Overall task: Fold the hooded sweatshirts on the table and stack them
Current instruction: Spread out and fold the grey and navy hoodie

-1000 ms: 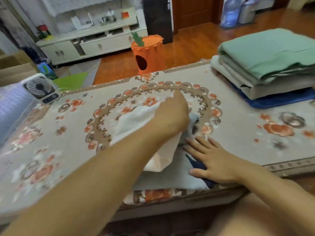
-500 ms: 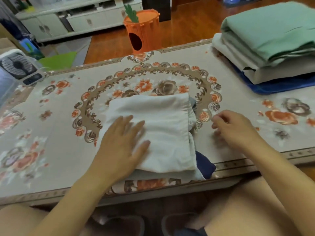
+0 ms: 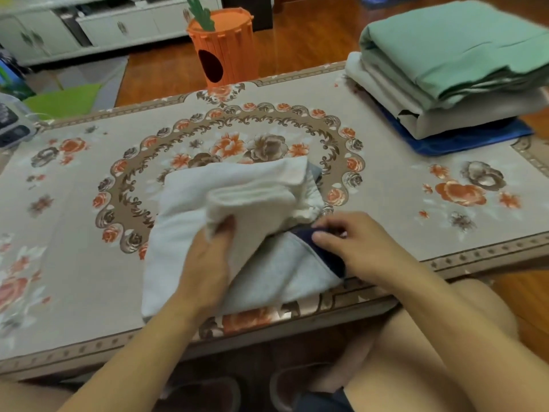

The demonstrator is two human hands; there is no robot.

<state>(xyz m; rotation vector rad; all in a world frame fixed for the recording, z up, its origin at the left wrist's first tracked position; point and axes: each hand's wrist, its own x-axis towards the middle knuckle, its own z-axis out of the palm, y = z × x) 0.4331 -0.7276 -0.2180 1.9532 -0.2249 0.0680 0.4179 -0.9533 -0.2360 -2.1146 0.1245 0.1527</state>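
Observation:
A white hooded sweatshirt (image 3: 237,185) lies folded near the front edge of the flower-patterned table (image 3: 416,203). My left hand (image 3: 208,260) grips its near right part and lifts that part up. Under it shows a light grey layer (image 3: 276,278) with a dark navy edge (image 3: 329,251). My right hand (image 3: 353,245) pinches that navy edge at the sweatshirt's right side. A stack of folded sweatshirts (image 3: 451,55), green on top, pale grey under it and blue at the bottom, sits at the table's far right.
An orange carrot-shaped bin (image 3: 221,46) stands on the wooden floor beyond the table. A white low cabinet (image 3: 89,22) runs along the far left. A small fan (image 3: 12,123) sits at the table's left end. My knees are below the front edge.
My left hand, flat on the white sweatshirt before, now grips and lifts its near right part. My right hand moved left from the table onto the navy edge.

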